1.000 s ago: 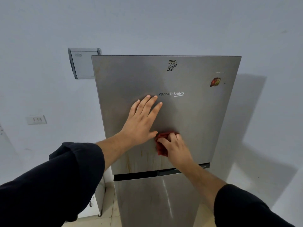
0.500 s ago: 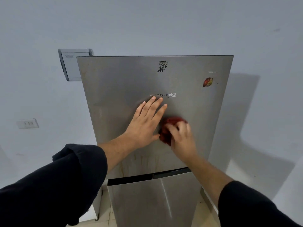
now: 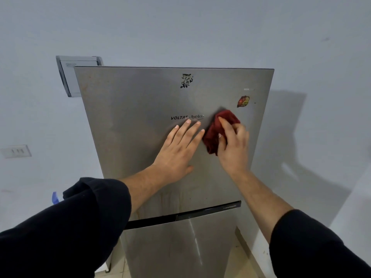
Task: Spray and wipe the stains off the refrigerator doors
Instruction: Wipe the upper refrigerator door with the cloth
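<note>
**Upper door, wiping stroke.** The right hand (image 3: 233,145) is pressing a bunched red cloth (image 3: 215,137) against the upper refrigerator door (image 3: 124,121). Its grip is curling tightly round the cloth, thumb and bent fingers (image 3: 225,126) pinching the folds and holding nothing else. The left hand (image 3: 178,151) is lying flat on the same door just beside the cloth, fingers straight and holding nothing, apparently bracing.

The cloth is sitting right of the brand lettering (image 3: 187,117) and below-left of a red sticker (image 3: 243,101). Its long axis is running nearly up and down the door, leaning a little to the right at the top.

The brown drip streaks (image 3: 160,199) are lying below and to the left of the grip, near the door's bottom edge, just under the left wrist. Their long axis is running vertically, pointing down toward the dark gap above the lower door (image 3: 180,249).

The left forearm is the nearer limb, yet the cloth is in the right hand. The coming stroke is therefore probably calling for a sweep down and to the left along the streaks, with the left arm likely needing to shift clear.
</note>
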